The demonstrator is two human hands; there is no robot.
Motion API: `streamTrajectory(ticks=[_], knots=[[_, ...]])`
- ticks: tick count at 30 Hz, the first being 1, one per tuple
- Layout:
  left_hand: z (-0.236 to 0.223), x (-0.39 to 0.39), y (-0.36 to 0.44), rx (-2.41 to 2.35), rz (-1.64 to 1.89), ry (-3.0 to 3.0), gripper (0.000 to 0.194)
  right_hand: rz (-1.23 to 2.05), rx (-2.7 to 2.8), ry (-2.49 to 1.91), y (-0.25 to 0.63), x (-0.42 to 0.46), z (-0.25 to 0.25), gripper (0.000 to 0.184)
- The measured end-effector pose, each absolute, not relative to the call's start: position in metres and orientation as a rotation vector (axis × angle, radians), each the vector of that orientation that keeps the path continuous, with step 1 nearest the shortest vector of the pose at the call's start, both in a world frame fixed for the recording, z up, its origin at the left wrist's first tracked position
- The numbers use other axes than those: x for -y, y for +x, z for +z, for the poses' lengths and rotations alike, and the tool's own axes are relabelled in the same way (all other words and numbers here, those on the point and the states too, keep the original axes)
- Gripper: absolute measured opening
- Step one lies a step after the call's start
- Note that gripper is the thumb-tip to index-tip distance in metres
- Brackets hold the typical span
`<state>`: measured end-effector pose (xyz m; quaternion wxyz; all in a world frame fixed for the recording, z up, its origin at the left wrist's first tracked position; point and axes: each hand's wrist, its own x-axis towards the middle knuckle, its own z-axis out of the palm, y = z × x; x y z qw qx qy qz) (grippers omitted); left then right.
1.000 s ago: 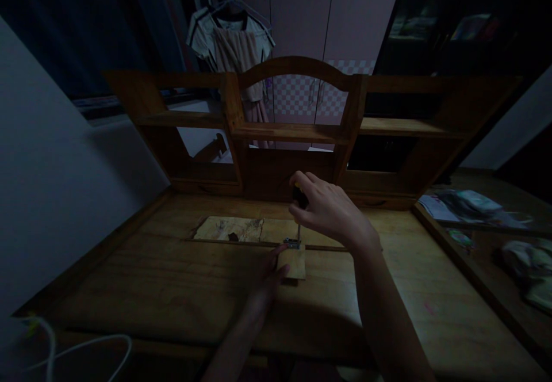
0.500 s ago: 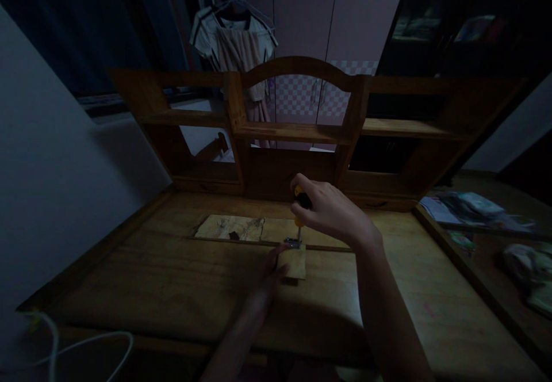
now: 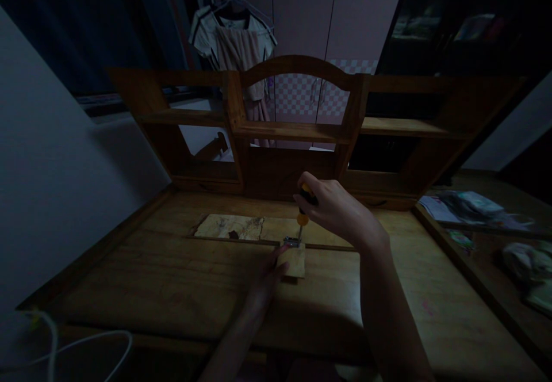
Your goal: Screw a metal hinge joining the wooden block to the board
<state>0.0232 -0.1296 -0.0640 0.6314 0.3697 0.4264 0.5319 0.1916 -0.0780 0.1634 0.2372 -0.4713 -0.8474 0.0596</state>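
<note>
A small wooden block (image 3: 293, 264) lies on the wooden desk (image 3: 172, 284), with a metal fitting (image 3: 292, 241) at its far edge. My right hand (image 3: 338, 209) is closed round a yellow and black screwdriver (image 3: 303, 214), whose tip stands on the fitting. My left hand (image 3: 267, 275) rests against the block's left side, fingers pressed to it. A pale board (image 3: 241, 228) lies flat just beyond the block.
A wooden shelf unit (image 3: 297, 126) rises at the back of the desk. Papers and cloth items (image 3: 470, 206) lie on the surface to the right. A white cable (image 3: 64, 353) loops at the lower left. Clothes hang on a wardrobe (image 3: 233, 31) behind.
My right hand has shifted slightly right and turned on the screwdriver handle, so the yellow part shows more. The left hand and block have stayed put.
</note>
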Motion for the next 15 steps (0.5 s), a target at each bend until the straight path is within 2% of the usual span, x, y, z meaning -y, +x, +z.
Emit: streamTrajectory(ticks=[15], knots=[[-0.061, 0.126, 0.020, -1.086, 1.147, 1.056, 0.049, 0.102, 2.293, -1.270, 0.203, 0.091, 0.174, 0.011]])
